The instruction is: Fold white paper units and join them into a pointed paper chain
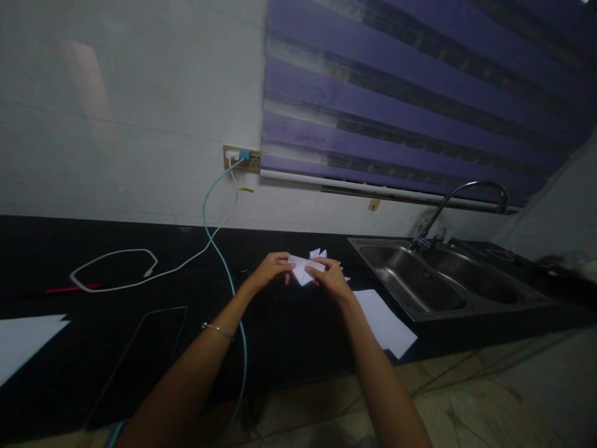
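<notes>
A small piece of folded white paper (303, 274), pointed at its lower edge, is held up over the dark counter between both hands. My left hand (273, 270) pinches its left end, thumb in front. At the right end, my right hand (332, 278) grips it the same way, with the thumb near the middle. Just behind, partly hidden by my right hand, lie several folded white paper pieces (318, 253). Beside my right forearm rest flat white sheets (385, 320).
A steel double sink (420, 280) with a curved faucet (459, 193) is at the right. Teal (227, 267) and white cables (181, 266) run from the wall socket (241, 158) across the counter (280, 348). On the left are a dark flat device (140, 361), a red pen-like stick (72, 289) and white paper (28, 342).
</notes>
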The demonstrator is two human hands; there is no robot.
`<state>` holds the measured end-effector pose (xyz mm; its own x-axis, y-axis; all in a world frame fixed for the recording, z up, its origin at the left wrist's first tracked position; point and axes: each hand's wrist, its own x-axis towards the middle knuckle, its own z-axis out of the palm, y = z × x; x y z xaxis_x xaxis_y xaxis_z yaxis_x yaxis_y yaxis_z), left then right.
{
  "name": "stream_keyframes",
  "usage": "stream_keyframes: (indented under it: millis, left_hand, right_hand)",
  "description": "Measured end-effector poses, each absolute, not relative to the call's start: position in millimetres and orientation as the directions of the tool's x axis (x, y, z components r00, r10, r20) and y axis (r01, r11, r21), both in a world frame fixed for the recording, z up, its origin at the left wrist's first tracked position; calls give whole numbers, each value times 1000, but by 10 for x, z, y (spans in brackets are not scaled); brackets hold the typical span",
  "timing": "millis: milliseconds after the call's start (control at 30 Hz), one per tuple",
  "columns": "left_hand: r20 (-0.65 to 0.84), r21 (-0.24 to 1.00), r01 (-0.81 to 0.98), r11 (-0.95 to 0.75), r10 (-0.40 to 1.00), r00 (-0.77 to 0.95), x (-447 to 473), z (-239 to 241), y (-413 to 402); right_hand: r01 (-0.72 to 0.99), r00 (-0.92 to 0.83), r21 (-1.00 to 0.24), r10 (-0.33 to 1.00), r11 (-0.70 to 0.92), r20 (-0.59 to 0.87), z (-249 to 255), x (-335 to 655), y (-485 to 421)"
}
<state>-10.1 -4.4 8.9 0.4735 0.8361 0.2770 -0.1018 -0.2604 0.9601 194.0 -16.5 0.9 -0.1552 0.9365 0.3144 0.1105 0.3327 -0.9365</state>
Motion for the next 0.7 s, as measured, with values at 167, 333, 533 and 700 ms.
stream_keyframes:
  millis: [167,333,533,700]
  left_hand:
    - [307,950,-76,-304,855,418,-127,80,-13]
    - [336,941,-84,-328,876,345,-99,82,-33]
    - [329,942,-90,-323,835,441,-32,72,-103]
    - [342,939,-148,-309,820,459,-39,72,-96]
  right_hand:
    - [-7,-129,-952,944,307,305,17,1934,-156]
    - [-134,-66,-957,961,258,269,-14,1929,-121]
    - [-122,-148,-967,959,224,241,0,1885,-174]
    - [-45,-220,-979,954,197,202,3,1858,-191]
